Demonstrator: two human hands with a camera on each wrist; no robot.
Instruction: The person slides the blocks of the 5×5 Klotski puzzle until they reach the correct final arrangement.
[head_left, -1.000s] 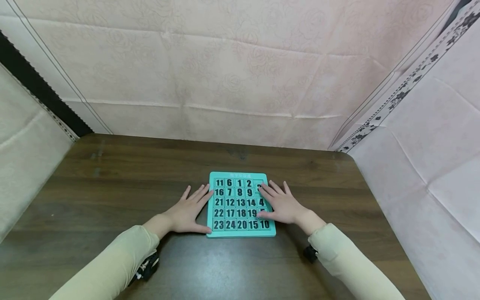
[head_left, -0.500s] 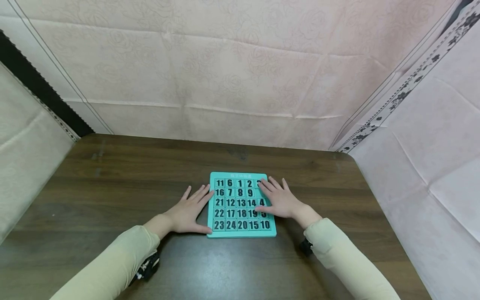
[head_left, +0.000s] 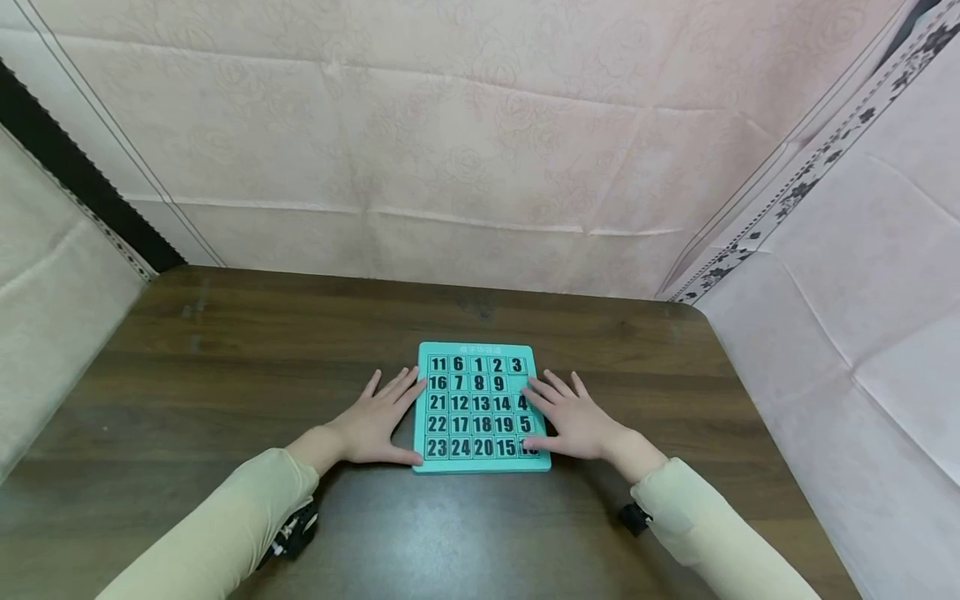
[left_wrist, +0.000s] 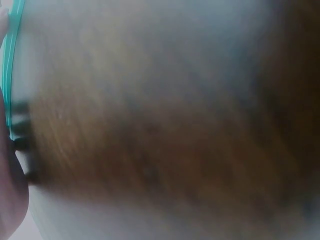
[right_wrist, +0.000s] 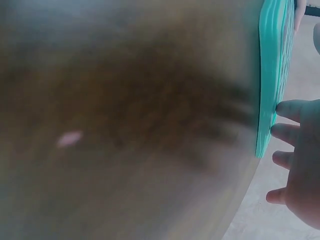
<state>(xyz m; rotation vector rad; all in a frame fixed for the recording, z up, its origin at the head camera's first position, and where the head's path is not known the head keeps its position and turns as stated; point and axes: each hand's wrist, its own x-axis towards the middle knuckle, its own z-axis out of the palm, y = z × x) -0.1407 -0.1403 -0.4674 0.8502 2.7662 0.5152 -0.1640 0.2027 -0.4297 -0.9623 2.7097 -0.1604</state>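
A teal sliding number puzzle (head_left: 480, 350) lies flat on the table, its black-numbered tiles in rows. The top row reads 11, 6, 1, 2, 3, and a blank slot shows right of the 9 in the second row. My left hand (head_left: 371, 429) rests by the left edge, fingers spread, with index fingertip and thumb tip at the frame. My right hand (head_left: 581, 422) reaches over the right edge with fingers extended. Its index fingertip lies near the 4, and its thumb covers part of the 10. In the right wrist view, fingers (right_wrist: 287, 132) meet the puzzle's side (right_wrist: 270, 65).
The brown wooden table (head_left: 262, 333) extends around the puzzle. Pale patterned cloth (head_left: 465, 167) hangs behind its far edge, with more cloth (head_left: 862, 350) at the right and left. A black strap device (head_left: 296, 533) sits at the left wrist.
My right hand first shifted slightly up and left, then moved down and right, uncovering the 3. Its thumb slid from beside the 19 down to the 10. The left hand stayed in place.
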